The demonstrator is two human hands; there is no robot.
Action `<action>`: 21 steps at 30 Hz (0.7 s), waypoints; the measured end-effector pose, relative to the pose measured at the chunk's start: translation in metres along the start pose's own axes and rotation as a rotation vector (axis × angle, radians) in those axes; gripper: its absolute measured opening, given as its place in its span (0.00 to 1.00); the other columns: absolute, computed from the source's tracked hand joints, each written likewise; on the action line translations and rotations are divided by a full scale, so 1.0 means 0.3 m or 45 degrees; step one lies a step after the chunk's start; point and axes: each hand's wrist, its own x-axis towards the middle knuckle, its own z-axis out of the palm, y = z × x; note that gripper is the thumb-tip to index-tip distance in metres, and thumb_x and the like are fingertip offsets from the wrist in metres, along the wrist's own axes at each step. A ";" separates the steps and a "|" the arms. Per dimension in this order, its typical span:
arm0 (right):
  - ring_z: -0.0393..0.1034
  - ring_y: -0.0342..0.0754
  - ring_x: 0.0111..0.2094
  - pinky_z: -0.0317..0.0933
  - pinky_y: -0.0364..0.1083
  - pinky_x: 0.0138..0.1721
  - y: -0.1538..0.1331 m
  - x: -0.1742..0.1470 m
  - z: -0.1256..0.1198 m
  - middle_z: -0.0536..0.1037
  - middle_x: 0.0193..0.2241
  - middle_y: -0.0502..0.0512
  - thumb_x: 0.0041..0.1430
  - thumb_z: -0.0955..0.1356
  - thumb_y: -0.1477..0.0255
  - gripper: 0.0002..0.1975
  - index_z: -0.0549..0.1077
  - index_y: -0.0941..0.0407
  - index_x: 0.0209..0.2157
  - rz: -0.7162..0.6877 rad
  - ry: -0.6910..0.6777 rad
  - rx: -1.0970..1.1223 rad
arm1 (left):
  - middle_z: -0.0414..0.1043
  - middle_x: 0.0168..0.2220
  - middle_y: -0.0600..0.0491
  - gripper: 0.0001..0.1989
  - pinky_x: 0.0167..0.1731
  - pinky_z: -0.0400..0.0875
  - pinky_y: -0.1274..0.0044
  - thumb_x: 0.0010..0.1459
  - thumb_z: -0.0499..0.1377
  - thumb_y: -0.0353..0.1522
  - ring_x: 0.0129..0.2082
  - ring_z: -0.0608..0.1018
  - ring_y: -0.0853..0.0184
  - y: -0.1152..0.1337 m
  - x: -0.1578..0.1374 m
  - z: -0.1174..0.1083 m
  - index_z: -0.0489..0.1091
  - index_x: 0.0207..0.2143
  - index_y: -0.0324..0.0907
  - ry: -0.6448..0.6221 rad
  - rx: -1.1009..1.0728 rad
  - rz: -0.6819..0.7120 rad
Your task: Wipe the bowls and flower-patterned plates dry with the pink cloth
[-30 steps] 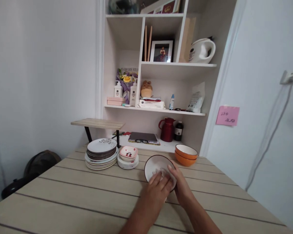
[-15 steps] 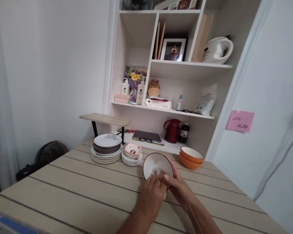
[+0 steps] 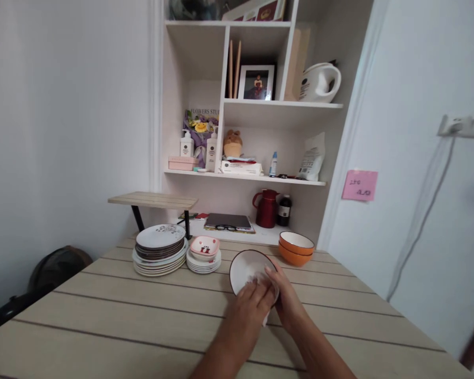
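A white bowl with a dark rim is tilted toward me above the table. My right hand grips its right side, thumb over the rim. My left hand reaches into the bowl, its fingers pressing a crumpled white tissue against the inside. Most of the tissue is hidden under the fingers. Beyond the bowl, to the right, sit two stacked orange bowls. Left of it are a small pink-rimmed bowl on a stack of small white plates and a tall stack of larger plates.
The slatted wooden table meets white shelving at the back. A small raised stand is at the back left. On the low ledge are a laptop, glasses, a red jug and a dark bottle.
My view has turned to the right, so the shelves and dishes sit further left. The left hand has shifted slightly inside the bowl, and the right thumb now lies higher on the rim.
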 end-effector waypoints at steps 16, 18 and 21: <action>0.71 0.61 0.52 0.62 0.59 0.53 -0.113 -0.001 -0.110 0.76 0.54 0.56 0.50 0.73 0.56 0.35 0.66 0.45 0.59 0.140 -0.275 -0.089 | 0.73 0.55 0.52 0.13 0.60 0.64 0.68 0.66 0.53 0.30 0.56 0.74 0.62 -0.001 -0.020 0.030 0.71 0.51 0.45 0.119 0.294 0.058; 0.71 0.60 0.53 0.61 0.58 0.54 -0.097 0.001 -0.083 0.74 0.56 0.55 0.49 0.74 0.54 0.39 0.61 0.43 0.62 0.073 -0.248 0.025 | 0.74 0.54 0.53 0.14 0.58 0.67 0.67 0.66 0.52 0.30 0.55 0.74 0.61 -0.001 -0.022 0.034 0.71 0.51 0.45 0.160 0.296 -0.002; 0.71 0.58 0.53 0.61 0.58 0.55 -0.063 0.006 -0.049 0.75 0.56 0.54 0.48 0.73 0.51 0.46 0.52 0.39 0.66 0.012 -0.278 0.194 | 0.73 0.55 0.53 0.17 0.55 0.71 0.69 0.65 0.51 0.27 0.55 0.74 0.61 -0.006 -0.025 0.031 0.70 0.54 0.45 0.144 0.300 -0.137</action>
